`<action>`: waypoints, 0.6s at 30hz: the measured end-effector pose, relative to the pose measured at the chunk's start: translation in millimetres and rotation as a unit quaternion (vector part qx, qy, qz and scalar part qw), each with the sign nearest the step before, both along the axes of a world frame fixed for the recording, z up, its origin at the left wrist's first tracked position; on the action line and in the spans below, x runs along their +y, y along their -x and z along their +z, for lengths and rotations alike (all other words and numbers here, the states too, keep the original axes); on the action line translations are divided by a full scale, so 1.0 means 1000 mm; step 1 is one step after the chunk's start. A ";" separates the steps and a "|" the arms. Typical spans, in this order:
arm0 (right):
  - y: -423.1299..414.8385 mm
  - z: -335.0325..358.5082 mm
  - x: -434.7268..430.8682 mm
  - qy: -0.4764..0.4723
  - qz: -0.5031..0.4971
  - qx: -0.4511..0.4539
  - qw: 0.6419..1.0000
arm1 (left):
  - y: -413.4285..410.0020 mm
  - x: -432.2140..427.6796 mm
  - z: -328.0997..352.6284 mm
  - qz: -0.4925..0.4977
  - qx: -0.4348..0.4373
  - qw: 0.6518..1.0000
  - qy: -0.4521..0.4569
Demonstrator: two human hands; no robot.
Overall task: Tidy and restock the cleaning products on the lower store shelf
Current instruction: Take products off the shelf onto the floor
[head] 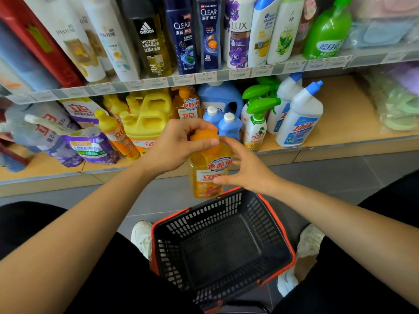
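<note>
An orange dish-soap bottle hangs upright in the air in front of the lower shelf, above the far rim of a black basket. My left hand grips its orange cap from above. My right hand lies against the bottle's right side with fingers spread. On the shelf stand yellow jugs, another orange soap bottle, two small blue bottles, green-trigger sprays and white toilet-cleaner bottles.
An empty black shopping basket with a red rim sits on the grey floor between my feet. Purple refill pouches slump at the shelf's left. The upper shelf holds shampoo bottles. Bare wood shows at the shelf's right end.
</note>
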State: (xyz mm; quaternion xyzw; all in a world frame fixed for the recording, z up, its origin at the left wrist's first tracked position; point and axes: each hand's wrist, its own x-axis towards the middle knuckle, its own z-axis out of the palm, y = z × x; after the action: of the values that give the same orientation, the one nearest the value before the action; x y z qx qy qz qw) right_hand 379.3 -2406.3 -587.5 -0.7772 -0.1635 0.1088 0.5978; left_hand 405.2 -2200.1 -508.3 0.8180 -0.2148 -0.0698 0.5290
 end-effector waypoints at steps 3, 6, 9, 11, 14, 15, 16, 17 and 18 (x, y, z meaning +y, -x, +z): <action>-0.009 0.011 -0.001 -0.020 -0.015 -0.037 0.999 | 0.004 0.003 0.008 0.011 -0.008 0.999 0.032; -0.018 0.027 -0.007 -0.019 0.010 -0.009 1.000 | 0.004 0.010 0.017 -0.005 -0.040 0.999 -0.017; -0.026 0.031 -0.009 -0.026 0.047 0.027 0.998 | 0.001 0.020 0.024 -0.030 -0.066 0.996 -0.061; -0.028 0.031 -0.009 -0.032 0.074 0.056 0.995 | 0.000 0.025 0.025 -0.043 -0.080 0.993 -0.081; -0.026 0.030 -0.009 -0.050 0.102 0.092 0.989 | 0.000 0.029 0.024 -0.048 -0.129 0.985 -0.105; -0.025 0.028 -0.009 -0.054 0.107 0.096 0.988 | 0.000 0.029 0.023 -0.047 -0.146 0.983 -0.102; -0.023 0.027 -0.008 -0.058 0.110 0.100 0.987 | 0.001 0.029 0.021 -0.047 -0.157 0.982 -0.094; -0.022 0.026 -0.007 -0.061 0.111 0.103 0.987 | 0.003 0.028 0.020 -0.046 -0.166 0.981 -0.086; -0.021 0.025 -0.007 -0.064 0.111 0.105 0.986 | 0.005 0.026 0.018 -0.044 -0.170 0.981 -0.082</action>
State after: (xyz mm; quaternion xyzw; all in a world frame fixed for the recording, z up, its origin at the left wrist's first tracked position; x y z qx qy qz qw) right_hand 399.9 -2412.9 -562.2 -0.6988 -0.1917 0.2452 0.6441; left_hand 399.9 -2173.8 -490.0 0.8482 -0.3310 0.0292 0.4125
